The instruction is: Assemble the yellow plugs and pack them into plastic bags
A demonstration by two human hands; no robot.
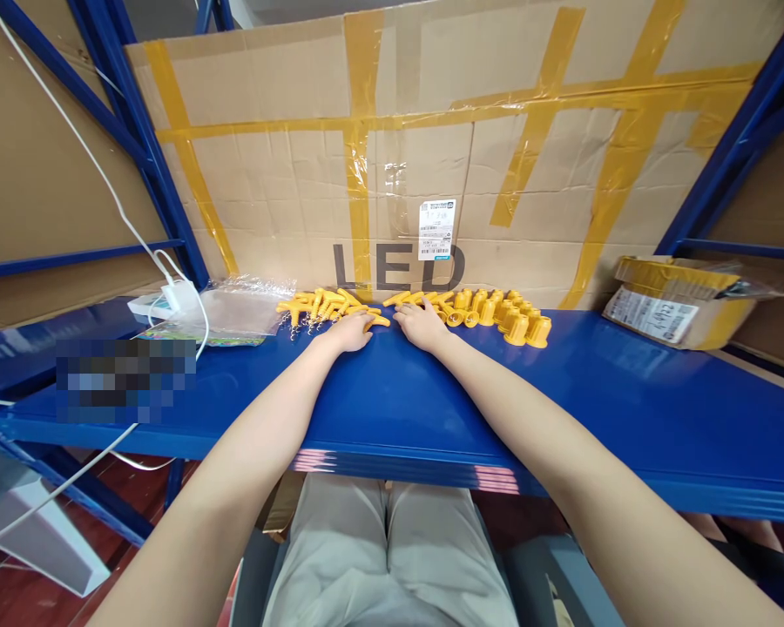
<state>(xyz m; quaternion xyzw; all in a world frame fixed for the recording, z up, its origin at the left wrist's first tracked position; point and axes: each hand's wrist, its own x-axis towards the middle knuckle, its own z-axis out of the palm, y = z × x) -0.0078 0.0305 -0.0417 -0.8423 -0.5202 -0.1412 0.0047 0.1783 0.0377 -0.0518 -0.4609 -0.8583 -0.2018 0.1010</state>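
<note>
Several yellow T-handled corkscrews [294, 308] with bare metal spirals lie in a pile at the back of the blue shelf. My left hand [351, 333] is at the right end of this pile, its fingers bent over a yellow corkscrew handle [379, 320] that sticks out past them; the rest of that piece is hidden. Just to the right, my right hand [421, 326] rests low on the shelf, thumb and fingers apart, beside more yellow handle pieces [402, 298]. Beyond it stand several yellow bell-shaped sleeves [516, 328], most upright, some lying with their openings towards me.
A taped cardboard sheet marked LED [287, 200] walls off the back. On the left are a clear plastic bag [241, 306], a white power strip [150, 306] with cables, and a blurred-out object [127, 379]. An open cardboard box [672, 305] sits at right.
</note>
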